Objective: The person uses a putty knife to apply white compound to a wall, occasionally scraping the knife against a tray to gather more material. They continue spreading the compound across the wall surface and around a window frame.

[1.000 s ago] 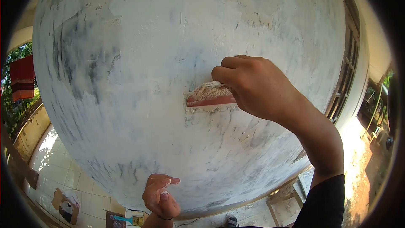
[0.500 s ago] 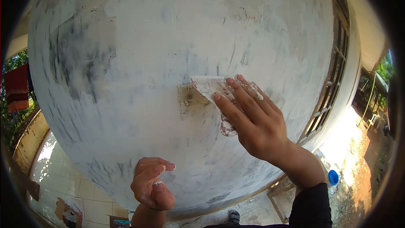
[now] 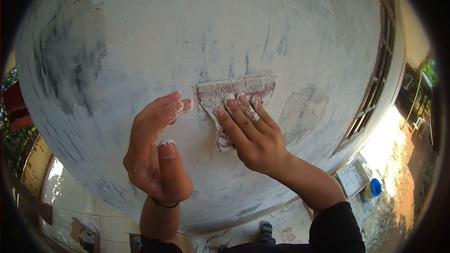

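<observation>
My right hand [image 3: 258,144] holds a putty spreader [image 3: 209,94] flat against the whitish wall [image 3: 159,33]. Its fingers lie across the wide blade, and white putty coats both the tool and the fingertips. Patches of reddish colour show through the putty on the spreader. To the left of the tool, my left hand [image 3: 152,152] is raised near the wall with its thumb apart from its bent fingers. Nothing is in that hand, though white putty sticks to its thumb and fingertips. Grey streaks and rough patches mark the wall's surface.
A barred window [image 3: 375,79] borders the wall on the right. Below it, a blue bucket [image 3: 373,188] stands by a pale tray-like object [image 3: 352,178]. My foot [image 3: 266,232] is on the floor beneath. Cardboard [image 3: 77,229] lies on tiles at lower left.
My right hand has moved left, and the spreader now lies squarer to the wall, covering the rough patch seen before. My left hand has risen toward the spreader and opened wider.
</observation>
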Motion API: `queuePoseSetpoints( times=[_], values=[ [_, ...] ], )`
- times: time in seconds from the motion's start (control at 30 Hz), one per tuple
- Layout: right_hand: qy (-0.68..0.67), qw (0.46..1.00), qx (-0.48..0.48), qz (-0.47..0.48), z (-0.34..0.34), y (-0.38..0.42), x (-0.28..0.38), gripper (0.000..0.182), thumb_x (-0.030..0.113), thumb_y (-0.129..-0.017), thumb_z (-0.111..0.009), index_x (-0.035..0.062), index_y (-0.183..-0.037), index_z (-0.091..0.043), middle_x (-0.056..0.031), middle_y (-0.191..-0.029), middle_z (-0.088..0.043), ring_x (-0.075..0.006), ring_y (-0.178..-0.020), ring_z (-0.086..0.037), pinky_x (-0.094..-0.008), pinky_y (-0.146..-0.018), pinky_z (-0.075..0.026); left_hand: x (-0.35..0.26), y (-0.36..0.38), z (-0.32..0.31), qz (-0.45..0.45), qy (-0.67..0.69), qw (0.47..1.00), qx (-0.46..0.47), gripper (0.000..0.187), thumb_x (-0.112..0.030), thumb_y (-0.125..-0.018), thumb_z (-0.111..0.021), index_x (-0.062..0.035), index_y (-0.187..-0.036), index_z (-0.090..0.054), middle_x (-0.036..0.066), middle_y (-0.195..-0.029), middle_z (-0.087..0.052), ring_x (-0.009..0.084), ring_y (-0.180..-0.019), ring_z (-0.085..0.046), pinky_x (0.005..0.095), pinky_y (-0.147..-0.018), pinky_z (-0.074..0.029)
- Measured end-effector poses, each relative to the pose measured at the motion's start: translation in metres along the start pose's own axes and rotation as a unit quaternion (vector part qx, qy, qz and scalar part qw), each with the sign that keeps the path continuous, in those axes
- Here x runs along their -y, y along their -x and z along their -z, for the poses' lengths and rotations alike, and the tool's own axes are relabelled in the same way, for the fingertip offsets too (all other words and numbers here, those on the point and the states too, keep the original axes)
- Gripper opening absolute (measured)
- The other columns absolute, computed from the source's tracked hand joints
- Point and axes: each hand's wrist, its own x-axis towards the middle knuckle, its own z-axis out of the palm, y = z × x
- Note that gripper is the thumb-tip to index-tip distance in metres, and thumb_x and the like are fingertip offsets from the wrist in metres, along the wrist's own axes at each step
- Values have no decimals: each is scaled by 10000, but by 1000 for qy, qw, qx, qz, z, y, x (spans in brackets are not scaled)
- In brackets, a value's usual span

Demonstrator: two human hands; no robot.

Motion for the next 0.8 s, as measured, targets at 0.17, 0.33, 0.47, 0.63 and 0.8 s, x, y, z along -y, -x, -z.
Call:
queuePoseSetpoints(
  times=[0.17, 0.33, 0.47, 0.63, 0.8],
  values=[
    [-24, 999, 34, 11, -2, 27, 13, 380, 195, -839, -518, 15, -1169, -575, -177, -1150, -596, -318, -1094, -567, -473, -966, -396, -6, 10, 5, 47, 31, 998, -17, 327, -117, -862, -405, 99, -1063, -547, 272, -1019, -601, 323, -875, -631, 385, -744, -495],
    [-34, 999, 27, 1, 17, 36, 23, 360, 185, -842, -518, 38, -1162, -591, -155, -1156, -601, -293, -1096, -571, -459, -977, -387, -19, 13, 7, 42, 5, 999, 5, 316, -101, -849, -412, 108, -1042, -550, 266, -994, -610, 329, -882, -628, 373, -748, -501],
    [-34, 998, -47, -9, 40, 25, 18, 350, 185, -837, -526, 59, -1152, -609, -140, -1178, -595, -264, -1105, -571, -447, -989, -375, -24, 12, 16, 25, -23, 999, 32, 310, -94, -841, -415, 113, -1026, -552, 248, -942, -625, 341, -897, -618, 380, -762, -512],
    [41, 997, -65, -9, 32, -12, -5, 357, 133, -853, -485, 41, -1183, -586, -172, -1188, -582, -289, -1098, -576, -464, -986, -374, -28, 13, 18, 45, -18, 999, 17, 303, -104, -844, -418, 103, -1013, -560, 231, -907, -632, 354, -895, -613, 408, -788, -504],
    [74, 997, -26, -9, -6, -4, 3, 378, 128, -841, -498, -6, -1188, -564, -215, -1176, -578, -337, -1103, -565, -493, -963, -396, -21, 16, 31, 32, -59, 997, 31, 309, -112, -843, -414, 90, -1032, -552, 222, -903, -626, 362, -886, -612, 411, -766, -511]
  ],
)
